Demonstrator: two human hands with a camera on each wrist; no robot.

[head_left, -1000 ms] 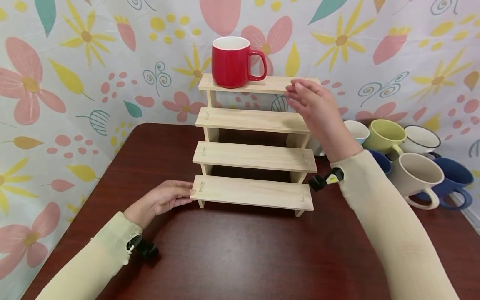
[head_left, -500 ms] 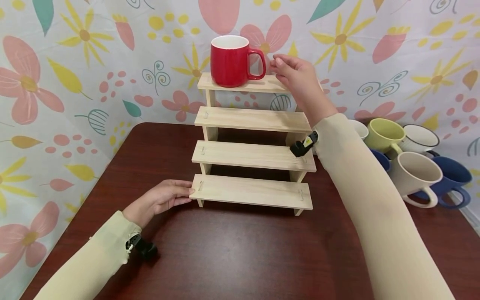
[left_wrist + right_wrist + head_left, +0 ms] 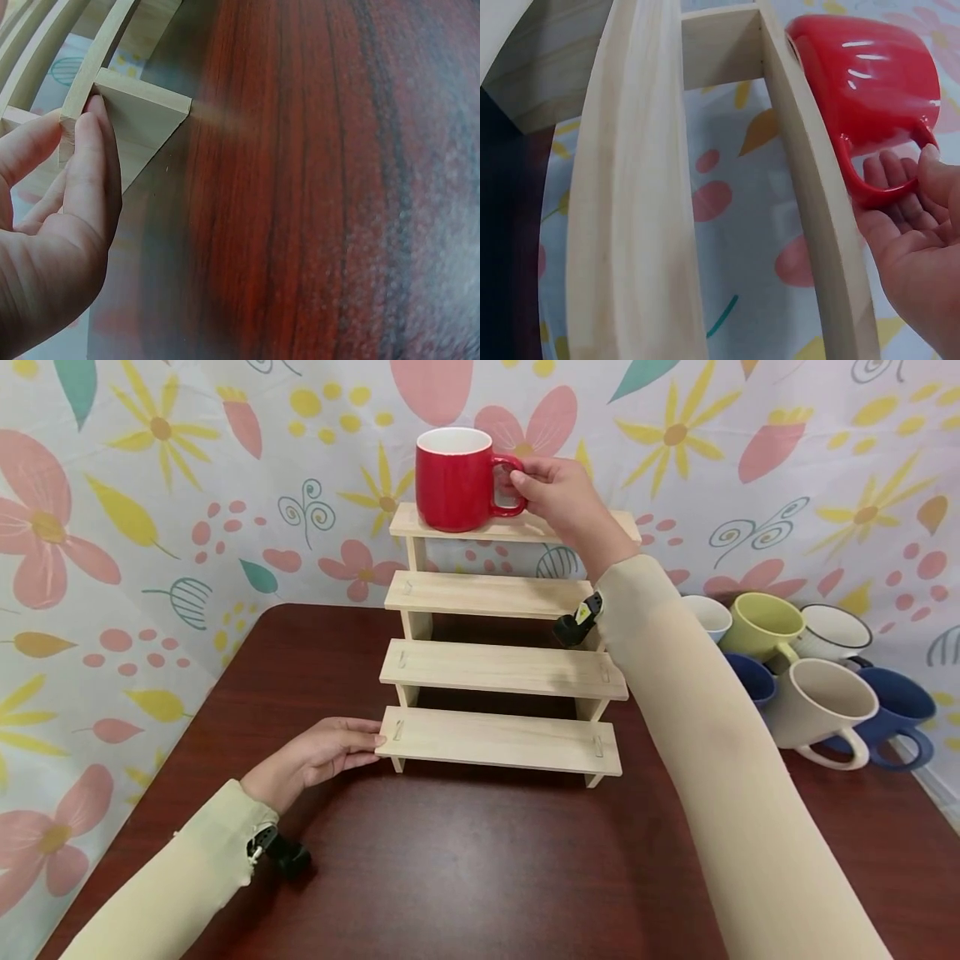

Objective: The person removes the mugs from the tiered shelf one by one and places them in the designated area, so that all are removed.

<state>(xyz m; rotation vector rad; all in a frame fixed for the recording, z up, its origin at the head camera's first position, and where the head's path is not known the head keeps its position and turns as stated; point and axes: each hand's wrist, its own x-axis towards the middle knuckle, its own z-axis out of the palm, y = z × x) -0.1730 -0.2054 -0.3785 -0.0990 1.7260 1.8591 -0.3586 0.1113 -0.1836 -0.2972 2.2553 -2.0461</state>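
A red mug (image 3: 453, 485) with a white inside stands upright on the left part of the top board of a four-step wooden display rack (image 3: 498, 739). My right hand (image 3: 566, 502) grips its handle, which points right. In the right wrist view the fingers of that hand (image 3: 919, 240) pass behind the handle loop, with the thumb on its upper part. Down at the lowest step, my left hand (image 3: 322, 756) holds the left end of the board. The left wrist view shows the thumb on one face of this board end and the fingers (image 3: 88, 165) under it.
At the right, several mugs are clustered: a yellow-green mug (image 3: 765, 622), a beige mug (image 3: 817, 702), a blue mug (image 3: 896, 706) and a white dark-rimmed mug (image 3: 832, 631) among them. The rack stands on a dark reddish-brown table (image 3: 450, 860) before a floral cloth (image 3: 225, 460).
My right hand has moved left along the top board to the red mug and taken hold of its handle. The left hand has kept its hold on the lowest board.
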